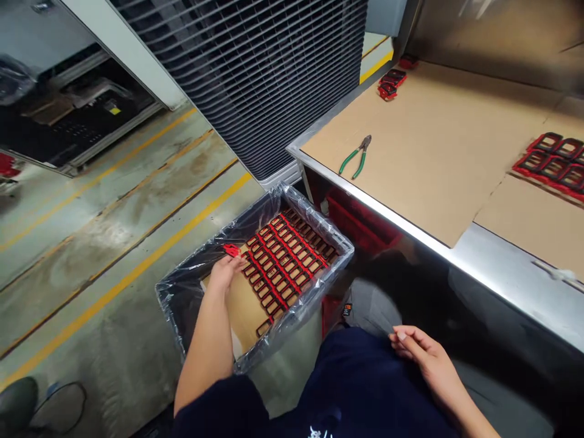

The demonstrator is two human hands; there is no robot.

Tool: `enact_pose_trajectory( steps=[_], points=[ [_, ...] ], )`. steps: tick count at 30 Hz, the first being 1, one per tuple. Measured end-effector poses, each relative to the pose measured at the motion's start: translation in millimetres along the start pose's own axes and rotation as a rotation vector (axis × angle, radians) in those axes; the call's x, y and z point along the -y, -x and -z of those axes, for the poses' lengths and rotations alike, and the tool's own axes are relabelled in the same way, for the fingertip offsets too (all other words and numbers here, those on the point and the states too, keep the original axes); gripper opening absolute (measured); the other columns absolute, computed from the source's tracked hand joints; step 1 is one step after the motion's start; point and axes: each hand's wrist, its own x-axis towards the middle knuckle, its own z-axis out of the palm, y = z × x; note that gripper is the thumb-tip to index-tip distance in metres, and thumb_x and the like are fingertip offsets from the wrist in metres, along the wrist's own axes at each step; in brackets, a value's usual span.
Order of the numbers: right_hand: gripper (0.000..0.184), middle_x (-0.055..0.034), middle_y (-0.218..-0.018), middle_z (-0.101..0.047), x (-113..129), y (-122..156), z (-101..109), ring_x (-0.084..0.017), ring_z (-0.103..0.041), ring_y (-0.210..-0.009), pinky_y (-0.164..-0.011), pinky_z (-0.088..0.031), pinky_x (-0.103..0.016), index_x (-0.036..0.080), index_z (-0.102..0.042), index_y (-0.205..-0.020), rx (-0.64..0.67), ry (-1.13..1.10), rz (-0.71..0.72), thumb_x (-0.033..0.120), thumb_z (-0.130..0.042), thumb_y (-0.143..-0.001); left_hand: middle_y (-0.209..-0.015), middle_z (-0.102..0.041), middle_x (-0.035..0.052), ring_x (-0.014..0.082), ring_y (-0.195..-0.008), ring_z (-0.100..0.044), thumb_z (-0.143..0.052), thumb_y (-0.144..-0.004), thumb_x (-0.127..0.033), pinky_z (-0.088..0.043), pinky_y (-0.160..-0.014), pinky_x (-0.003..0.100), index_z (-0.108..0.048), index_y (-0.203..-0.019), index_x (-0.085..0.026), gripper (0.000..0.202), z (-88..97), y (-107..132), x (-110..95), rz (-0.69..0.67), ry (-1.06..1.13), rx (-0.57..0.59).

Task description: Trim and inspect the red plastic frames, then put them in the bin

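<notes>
My left hand [224, 271] reaches into the plastic-lined bin [314, 213] and pinches a small red plastic part [232, 250] above its far left side. Rows of red and black rectangular frames [283, 255] lie on a cardboard sheet [241, 304] in the bin. Part of that cardboard shows bare below my left hand. My right hand [417, 347] hovers by my right thigh, thumb and fingers curled together. Whether anything sits between those fingers I cannot make out.
Green-handled pliers [356, 157] lie on the cardboard-covered workbench [424, 152]. More red and black frames stand in a block [554, 161] at its right and a small group [391, 84] at its back. A dark slatted panel [274, 73] rises behind the bin.
</notes>
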Motion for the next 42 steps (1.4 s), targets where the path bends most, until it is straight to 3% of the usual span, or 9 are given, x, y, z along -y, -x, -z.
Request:
enact_pose_trajectory(
  steps=[2,4,6,8,11,15,19,33,42],
  points=[
    [0.046,-0.0107,-0.089,-0.077,12,6,-8,-0.026,-0.072,-0.086,-0.083,-0.058,-0.037,0.018,-0.075,-0.094,0.011,0.115,0.108,0.059,-0.076,-0.075,-0.092,-0.066,0.0052,0.0205,-0.089,-0.066,-0.054,-0.092,-0.061,-0.056,-0.084,0.041,-0.061,-0.109,-0.016,0.049,-30.5,44,-1,-0.099,0.169,0.164],
    [0.042,-0.0117,-0.104,-0.076,29,17,-16,-0.027,-0.070,-0.100,-0.094,-0.055,-0.040,0.019,-0.072,-0.110,0.092,0.201,0.259,0.049,-0.075,-0.080,-0.067,-0.058,-0.0001,0.0202,-0.075,-0.065,-0.056,-0.077,-0.081,-0.056,-0.079,0.041,-0.061,-0.093,-0.017,0.065,-71.3,93,-2,-0.164,0.315,0.417],
    [0.069,-0.0132,-0.130,-0.067,47,27,-22,-0.028,-0.065,-0.117,-0.099,-0.053,-0.042,0.022,-0.055,-0.139,0.235,0.200,0.426,0.041,-0.080,-0.077,-0.055,-0.051,-0.0028,0.0174,-0.057,-0.059,-0.063,-0.064,-0.086,-0.055,-0.068,0.040,-0.059,-0.082,-0.017,0.071,-110.4,139,-5,-0.177,0.412,0.727],
    [0.095,-0.0138,-0.142,-0.058,59,32,-23,-0.028,-0.062,-0.123,-0.101,-0.052,-0.042,0.023,-0.042,-0.149,0.373,0.159,0.530,0.039,-0.088,-0.068,-0.054,-0.050,-0.0020,0.0153,-0.054,-0.055,-0.068,-0.068,-0.078,-0.052,-0.063,0.035,-0.061,-0.078,-0.016,0.063,-140.1,173,-12,-0.155,0.460,0.991],
    [0.091,-0.0104,-0.128,-0.068,58,34,-15,-0.024,-0.067,-0.113,-0.099,-0.054,-0.039,0.022,-0.045,-0.147,0.430,0.062,0.559,0.036,-0.089,-0.067,-0.059,-0.053,-0.0006,0.0125,-0.056,-0.052,-0.071,-0.078,-0.064,-0.045,-0.059,0.028,-0.063,-0.080,-0.015,0.050,-167.8,195,-25,-0.108,0.518,1.255],
    [0.085,-0.0083,-0.122,-0.070,39,43,-3,-0.021,-0.070,-0.106,-0.092,-0.057,-0.034,0.021,-0.050,-0.141,0.314,-0.048,0.568,0.030,-0.089,-0.066,-0.060,-0.053,-0.0011,0.0137,-0.060,-0.052,-0.072,-0.083,-0.050,-0.045,-0.064,0.028,-0.063,-0.084,-0.016,0.035,-186.4,195,-32,0.038,0.609,1.460],
    [0.084,-0.0086,-0.128,-0.067,34,54,3,-0.022,-0.069,-0.107,-0.089,-0.057,-0.033,0.023,-0.051,-0.140,0.242,-0.038,0.565,0.029,-0.089,-0.066,-0.064,-0.054,-0.0006,0.0152,-0.064,-0.054,-0.074,-0.081,-0.048,-0.044,-0.064,0.028,-0.060,-0.085,-0.017,0.034,-194.1,194,-27,0.130,0.627,1.513],
    [0.078,-0.0083,-0.128,-0.067,36,57,12,-0.022,-0.069,-0.104,-0.089,-0.058,-0.035,0.023,-0.055,-0.135,0.190,0.086,0.597,0.027,-0.089,-0.065,-0.094,-0.067,0.0109,0.0255,-0.087,-0.065,-0.076,-0.078,-0.050,-0.049,-0.080,0.039,-0.059,-0.084,-0.016,0.038,-201.3,191,-20,0.089,0.544,1.505],
    [0.082,-0.0080,-0.131,-0.065,32,57,13,-0.022,-0.069,-0.103,-0.089,-0.059,-0.036,0.025,-0.053,-0.139,0.190,0.109,0.600,0.024,-0.089,-0.065,-0.099,-0.072,0.0132,0.0273,-0.091,-0.070,-0.078,-0.077,-0.047,-0.051,-0.081,0.038,-0.062,-0.093,-0.015,0.039,-202.1,188,-20,0.123,0.522,1.531]
  ],
)
